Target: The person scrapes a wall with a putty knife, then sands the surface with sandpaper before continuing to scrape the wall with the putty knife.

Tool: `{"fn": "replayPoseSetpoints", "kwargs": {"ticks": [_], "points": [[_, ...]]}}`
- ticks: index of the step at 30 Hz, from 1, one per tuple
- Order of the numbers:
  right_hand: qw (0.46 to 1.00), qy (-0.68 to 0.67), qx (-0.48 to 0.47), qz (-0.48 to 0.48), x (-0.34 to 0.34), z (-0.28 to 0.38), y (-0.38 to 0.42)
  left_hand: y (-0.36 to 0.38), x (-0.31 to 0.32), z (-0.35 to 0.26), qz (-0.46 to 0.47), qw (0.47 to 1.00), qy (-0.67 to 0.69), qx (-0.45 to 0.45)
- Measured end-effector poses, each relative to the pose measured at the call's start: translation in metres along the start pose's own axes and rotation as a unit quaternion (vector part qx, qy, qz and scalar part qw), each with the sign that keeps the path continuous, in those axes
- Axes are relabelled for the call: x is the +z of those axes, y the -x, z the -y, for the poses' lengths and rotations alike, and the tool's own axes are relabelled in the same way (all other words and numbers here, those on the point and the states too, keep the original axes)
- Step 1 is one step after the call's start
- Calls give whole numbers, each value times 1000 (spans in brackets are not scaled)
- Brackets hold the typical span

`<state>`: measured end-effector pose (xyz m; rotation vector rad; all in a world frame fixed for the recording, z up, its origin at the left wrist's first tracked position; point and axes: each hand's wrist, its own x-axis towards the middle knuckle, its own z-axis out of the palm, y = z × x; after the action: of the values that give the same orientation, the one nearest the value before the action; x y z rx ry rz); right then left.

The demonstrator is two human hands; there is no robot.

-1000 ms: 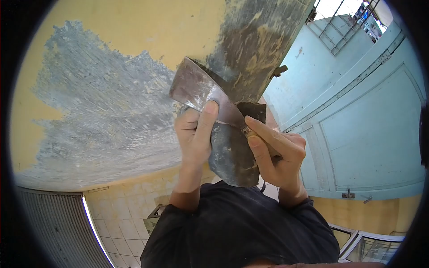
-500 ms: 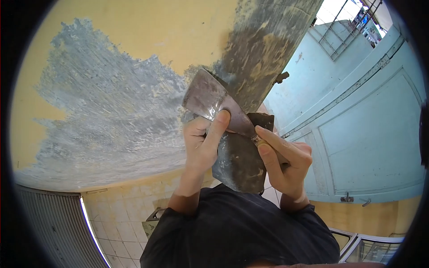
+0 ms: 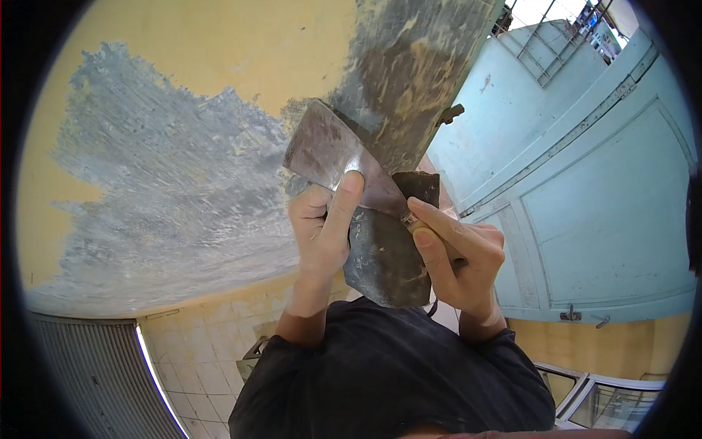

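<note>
A wide putty knife [image 3: 325, 146] with a dull, stained metal blade is held in front of my chest, its broad edge pointing up and to the left. My left hand [image 3: 322, 227] grips the blade, thumb pressed flat on its face and fingers curled behind the lower edge. At the narrow neck, my right hand [image 3: 461, 256] pinches the tool between thumb and forefinger, the other fingers folded around the mostly hidden handle. Behind the blade, a dark grey slab-like surface [image 3: 387, 263] shows between my hands.
The yellow wall [image 3: 219, 44] carries a large rough grey patch [image 3: 175, 168], with a darker patched strip [image 3: 409, 73] along its edge. A light-blue door [image 3: 599, 219] stands to the right. Corrugated metal [image 3: 88, 366] is at lower left, a framed glass panel [image 3: 614, 402] at lower right.
The view has shifted slightly, so hands and putty knife appear a little further left and higher. Both hands keep their hold, with the left thumb still on the blade.
</note>
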<state>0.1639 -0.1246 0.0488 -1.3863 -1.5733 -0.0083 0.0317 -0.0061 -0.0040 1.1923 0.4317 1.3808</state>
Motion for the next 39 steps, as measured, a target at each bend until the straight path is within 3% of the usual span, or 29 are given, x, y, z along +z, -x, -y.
{"fn": "replayPoseSetpoints", "kwargs": {"ticks": [15,17,19,21,24,26,29,32,39], "points": [[998,-15,-63,-9,9,-4,-8,-4,-7,-3,-9,999,-29,23],[998,-41,-31,-35,12,-8,-3,-7,-7,-3,-3,998,-50,44],[999,-28,-29,-7,9,-4,-9,-5,-5,-7,-41,999,-13,-17],[999,-17,-32,18,9,-3,-10,-6,-9,-10,-17,1000,1,21],[998,-21,-61,-20,5,-8,-1,-3,-2,-11,-8,999,-38,-2],[1000,-4,11,-11,0,-13,7,-3,-1,-3,35,997,-57,-29],[1000,-13,-11,-23,4,-12,-1,-6,-8,10,20,997,-72,12],[999,-21,-39,-11,10,-4,-13,-9,-7,-10,-27,999,-24,-9],[999,-25,-5,-29,4,-11,-6,-9,-7,6,15,996,-89,28]]}}
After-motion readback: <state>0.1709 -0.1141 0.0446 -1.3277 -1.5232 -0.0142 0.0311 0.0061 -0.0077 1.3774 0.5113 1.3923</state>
